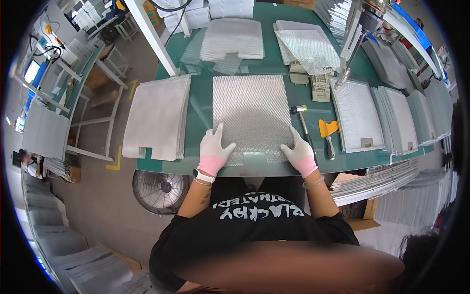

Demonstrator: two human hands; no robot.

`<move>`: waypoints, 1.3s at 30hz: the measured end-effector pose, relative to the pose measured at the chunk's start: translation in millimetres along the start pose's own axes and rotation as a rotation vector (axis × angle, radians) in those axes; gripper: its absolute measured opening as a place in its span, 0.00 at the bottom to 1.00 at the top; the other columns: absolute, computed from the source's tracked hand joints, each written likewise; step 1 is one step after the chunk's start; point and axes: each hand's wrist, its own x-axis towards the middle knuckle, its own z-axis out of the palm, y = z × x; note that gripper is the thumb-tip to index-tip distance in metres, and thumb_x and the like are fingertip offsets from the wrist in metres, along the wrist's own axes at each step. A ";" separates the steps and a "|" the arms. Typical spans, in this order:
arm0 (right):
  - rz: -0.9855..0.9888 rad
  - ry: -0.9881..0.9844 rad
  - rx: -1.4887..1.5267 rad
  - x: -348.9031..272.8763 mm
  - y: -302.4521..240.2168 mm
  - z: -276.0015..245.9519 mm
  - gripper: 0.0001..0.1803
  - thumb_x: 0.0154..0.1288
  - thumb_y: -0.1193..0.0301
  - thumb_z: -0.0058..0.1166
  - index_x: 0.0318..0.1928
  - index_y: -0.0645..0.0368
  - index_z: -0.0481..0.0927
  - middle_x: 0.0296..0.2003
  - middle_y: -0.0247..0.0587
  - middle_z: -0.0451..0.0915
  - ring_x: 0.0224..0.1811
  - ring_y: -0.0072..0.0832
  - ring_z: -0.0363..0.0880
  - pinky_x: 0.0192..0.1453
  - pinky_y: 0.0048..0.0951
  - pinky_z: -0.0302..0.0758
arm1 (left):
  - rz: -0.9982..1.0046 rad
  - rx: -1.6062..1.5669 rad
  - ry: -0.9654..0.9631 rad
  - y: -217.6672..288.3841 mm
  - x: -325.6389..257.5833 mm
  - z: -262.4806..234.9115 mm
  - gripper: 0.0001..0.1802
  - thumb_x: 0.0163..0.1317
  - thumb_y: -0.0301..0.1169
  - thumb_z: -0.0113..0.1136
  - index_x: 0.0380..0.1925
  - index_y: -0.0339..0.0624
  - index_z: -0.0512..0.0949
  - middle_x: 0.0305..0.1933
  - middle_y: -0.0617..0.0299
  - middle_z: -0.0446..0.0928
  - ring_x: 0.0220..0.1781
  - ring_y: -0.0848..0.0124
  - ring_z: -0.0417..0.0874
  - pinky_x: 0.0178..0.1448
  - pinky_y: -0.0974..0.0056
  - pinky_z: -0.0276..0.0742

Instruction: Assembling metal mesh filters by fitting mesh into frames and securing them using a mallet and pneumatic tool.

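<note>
A silvery mesh sheet [252, 100], with a notch in its near edge, lies flat on the green table [197, 117] in front of me. My left hand [214, 149], in a white glove with a pink cuff, rests at its near left corner, thumb and forefinger spread. At the near right corner, my right hand [300, 152] wears the same kind of glove, its thumb and forefinger also stretched apart against the sheet. Both thumbs point inward over the mesh. Just beyond the right hand lies a mallet [302, 122] with a dark handle. Beside that is a scraper [329, 132] with an orange blade.
Stacked pale sheets [155, 117] lie left. Framed mesh panels [357, 115] line the right, near beige plastic pieces [320, 88] and a hanging tool [369, 22]. More mesh stacks [232, 36] sit at the far side. A white post [154, 39] rises far left; a fan [160, 191] stands below.
</note>
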 end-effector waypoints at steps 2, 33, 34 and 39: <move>0.043 -0.048 0.011 3.4 -3.6 -4.4 0.41 0.57 0.61 0.62 0.69 0.60 0.61 0.49 0.60 0.79 0.49 0.53 0.79 0.54 0.43 0.75 | -0.009 0.002 -0.019 -1.7 -0.4 1.2 0.43 0.49 0.45 0.70 0.64 0.41 0.67 0.53 0.37 0.72 0.55 0.45 0.75 0.59 0.51 0.73; -0.131 -0.017 -0.953 157.9 105.1 -82.8 0.15 0.68 0.75 0.41 0.54 0.58 0.68 0.37 0.52 0.81 0.40 0.44 0.84 0.43 0.45 0.81 | 0.375 -0.943 -0.700 17.7 -141.2 14.0 0.14 0.64 0.34 0.60 0.46 0.39 0.81 0.41 0.54 0.81 0.43 0.64 0.83 0.49 0.63 0.78; -0.034 0.001 -0.893 158.4 106.2 -86.8 0.14 0.67 0.71 0.46 0.53 0.57 0.70 0.37 0.50 0.82 0.41 0.45 0.84 0.43 0.45 0.81 | 0.017 -0.907 -0.842 21.8 -149.9 16.7 0.13 0.69 0.35 0.56 0.40 0.37 0.82 0.42 0.57 0.82 0.44 0.71 0.82 0.50 0.66 0.77; -0.219 0.483 -0.043 90.1 23.7 -76.2 0.14 0.61 0.69 0.59 0.46 0.60 0.81 0.40 0.51 0.83 0.40 0.43 0.84 0.47 0.38 0.78 | -0.779 -1.747 -0.660 -10.7 -148.3 71.0 0.29 0.70 0.47 0.55 0.60 0.38 0.61 0.55 0.52 0.71 0.56 0.63 0.76 0.58 0.56 0.76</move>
